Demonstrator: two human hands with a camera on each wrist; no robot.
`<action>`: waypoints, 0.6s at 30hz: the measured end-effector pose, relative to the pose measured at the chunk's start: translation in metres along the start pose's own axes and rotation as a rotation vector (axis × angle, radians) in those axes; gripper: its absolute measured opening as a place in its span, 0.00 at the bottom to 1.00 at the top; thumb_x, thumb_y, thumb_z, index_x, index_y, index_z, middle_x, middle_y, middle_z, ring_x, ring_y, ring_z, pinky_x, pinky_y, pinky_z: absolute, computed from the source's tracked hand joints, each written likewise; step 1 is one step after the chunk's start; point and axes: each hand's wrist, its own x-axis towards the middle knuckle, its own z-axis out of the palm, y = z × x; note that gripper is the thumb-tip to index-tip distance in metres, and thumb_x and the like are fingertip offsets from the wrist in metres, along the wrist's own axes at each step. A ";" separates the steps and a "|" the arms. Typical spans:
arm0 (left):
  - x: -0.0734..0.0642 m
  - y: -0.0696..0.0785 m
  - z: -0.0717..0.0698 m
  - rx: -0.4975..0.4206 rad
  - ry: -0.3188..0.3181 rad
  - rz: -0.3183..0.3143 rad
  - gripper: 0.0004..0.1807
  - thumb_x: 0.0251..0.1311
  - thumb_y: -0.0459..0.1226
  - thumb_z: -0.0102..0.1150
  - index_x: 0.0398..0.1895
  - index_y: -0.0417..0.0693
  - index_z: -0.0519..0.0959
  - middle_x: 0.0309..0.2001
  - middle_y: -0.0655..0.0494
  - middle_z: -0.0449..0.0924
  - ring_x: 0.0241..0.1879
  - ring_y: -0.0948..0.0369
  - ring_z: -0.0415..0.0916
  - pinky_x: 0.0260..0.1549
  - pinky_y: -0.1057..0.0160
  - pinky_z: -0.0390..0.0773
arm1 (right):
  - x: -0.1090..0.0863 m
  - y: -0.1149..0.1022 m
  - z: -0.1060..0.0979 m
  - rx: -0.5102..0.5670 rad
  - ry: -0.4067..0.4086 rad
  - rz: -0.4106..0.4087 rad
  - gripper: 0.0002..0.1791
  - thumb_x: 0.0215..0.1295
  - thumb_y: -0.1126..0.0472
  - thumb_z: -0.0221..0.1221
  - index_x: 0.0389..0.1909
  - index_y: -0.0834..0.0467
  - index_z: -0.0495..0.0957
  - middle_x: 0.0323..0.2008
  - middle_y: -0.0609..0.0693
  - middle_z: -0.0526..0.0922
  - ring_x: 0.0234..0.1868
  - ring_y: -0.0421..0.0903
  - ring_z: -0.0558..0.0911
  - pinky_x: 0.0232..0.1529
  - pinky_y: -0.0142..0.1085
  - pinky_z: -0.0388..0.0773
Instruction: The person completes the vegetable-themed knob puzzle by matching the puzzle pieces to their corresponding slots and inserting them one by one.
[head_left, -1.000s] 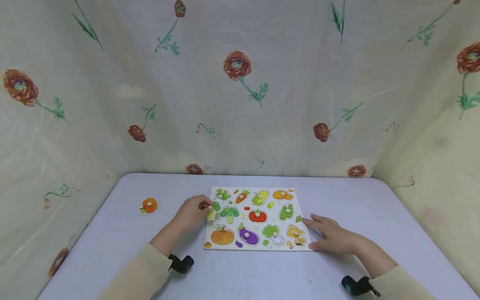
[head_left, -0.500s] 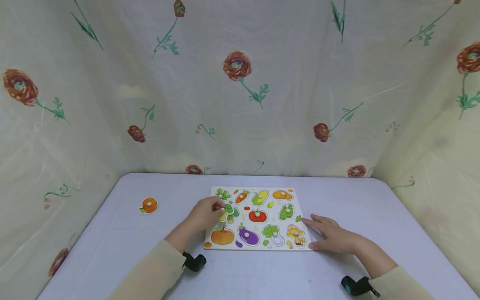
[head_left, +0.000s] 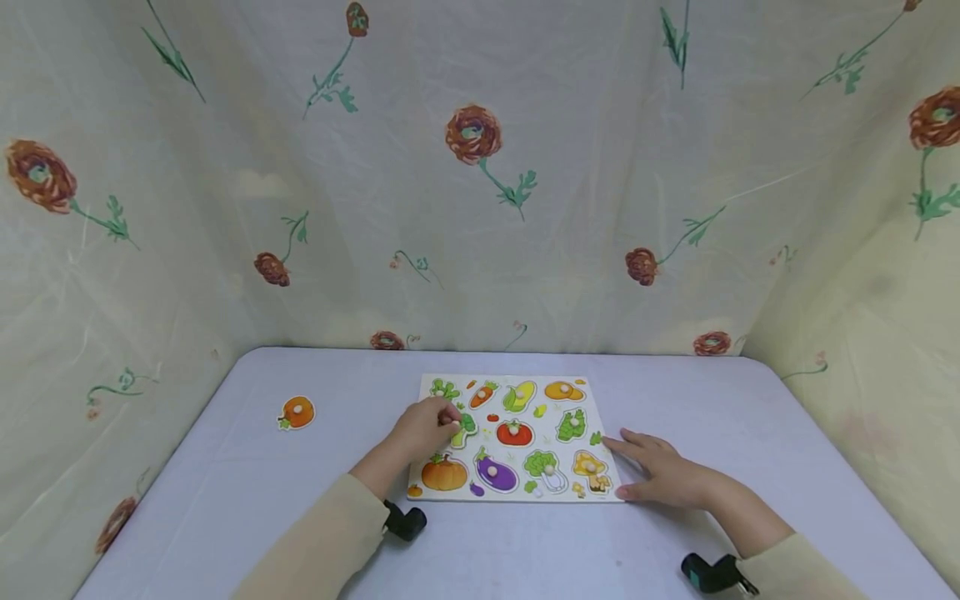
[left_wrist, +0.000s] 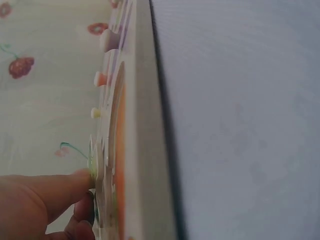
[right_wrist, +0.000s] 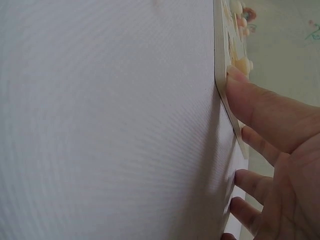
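A white vegetable puzzle board [head_left: 540, 493] lies flat on the table, most of its pieces fitted with small knobs. My left hand [head_left: 423, 429] pinches the broccoli piece [head_left: 467, 427] by its knob, over the board's left middle. In the left wrist view the thumb and fingers [left_wrist: 65, 192] grip it close against the board face, and the fingers partly hide the piece in the head view. My right hand [head_left: 663, 471] rests at the board's right edge with fingers spread, thumb [right_wrist: 245, 97] on the near right corner.
A pumpkin piece [head_left: 297, 412] with a knob lies on the white table [head_left: 517, 554] left of the board. The pumpkin picture [head_left: 444, 475] at the board's lower left shows no knob. A flowered curtain [head_left: 570, 275] surrounds the table's back and sides.
My left hand has carried the broccoli piece rightward from the board's left edge onto the printed broccoli. The right hand stays at the right edge.
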 end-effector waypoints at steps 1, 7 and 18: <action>0.000 0.000 0.001 0.004 0.000 -0.004 0.02 0.68 0.37 0.62 0.39 0.49 0.80 0.34 0.58 0.75 0.37 0.59 0.71 0.41 0.60 0.75 | 0.000 0.000 0.000 0.001 0.002 -0.001 0.48 0.58 0.41 0.68 0.75 0.55 0.63 0.75 0.69 0.52 0.73 0.75 0.48 0.64 0.74 0.51; 0.002 0.000 0.003 0.012 -0.001 -0.044 0.02 0.68 0.38 0.62 0.38 0.51 0.79 0.33 0.58 0.74 0.36 0.59 0.71 0.40 0.61 0.74 | -0.002 -0.003 0.000 -0.007 0.012 -0.013 0.47 0.58 0.41 0.68 0.75 0.55 0.63 0.75 0.70 0.53 0.72 0.75 0.49 0.64 0.74 0.52; 0.003 0.000 0.005 0.037 0.024 -0.067 0.04 0.67 0.39 0.64 0.36 0.52 0.78 0.32 0.57 0.74 0.35 0.59 0.70 0.38 0.61 0.73 | -0.002 -0.003 0.000 -0.003 0.008 -0.002 0.47 0.58 0.41 0.68 0.75 0.56 0.63 0.75 0.70 0.52 0.73 0.75 0.49 0.63 0.75 0.52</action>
